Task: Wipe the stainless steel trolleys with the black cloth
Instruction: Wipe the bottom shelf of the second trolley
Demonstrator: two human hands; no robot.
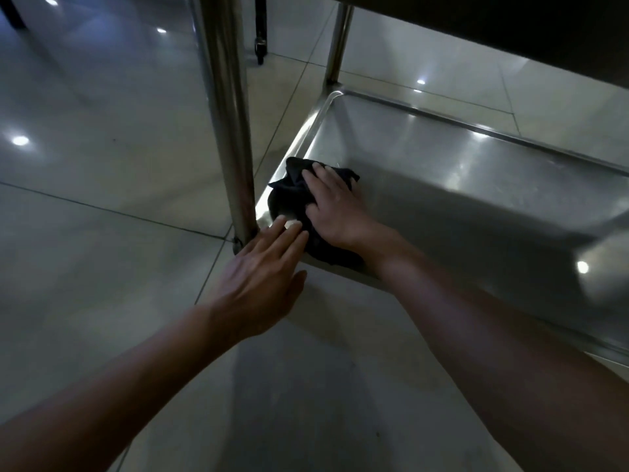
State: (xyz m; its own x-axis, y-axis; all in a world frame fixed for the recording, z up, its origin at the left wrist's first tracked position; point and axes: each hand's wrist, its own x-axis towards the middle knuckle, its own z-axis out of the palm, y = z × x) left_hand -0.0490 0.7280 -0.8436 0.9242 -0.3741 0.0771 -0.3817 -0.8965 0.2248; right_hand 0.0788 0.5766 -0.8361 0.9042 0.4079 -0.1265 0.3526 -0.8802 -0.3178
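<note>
Two hands work low at the near-left corner of the trolley's bottom shelf (442,158), a shallow stainless steel tray with a raised rim. The black cloth (292,195) lies bunched in that corner, just beside the near-left upright post (235,131), with a fold of it draped over the near edge of the shelf. The right hand (335,207) lies flat on top of the cloth, fingers extended and spread, pressing it down onto the steel, not clutching it. The left hand (262,270) is released too, fingers straight and together, their tips reaching the cloth's near-left edge at the shelf rim by the foot of the post; whether they press on the cloth or only touch it is hard to tell.

The cloth looks soft, light and limp, so it will likely crumple and ride up unless weight is kept on it from above. A flat palm over the middle of the bundle seems the best hold for sweeping it across the shelf; for the rim and the tight corner, pinching a fold between fingers and thumb would probably give more control. The polished steel appears smooth and slippery, so the cloth should glide easily, while the trolley, on glossy floor tiles (102,165), may roll under a hard push.
</note>
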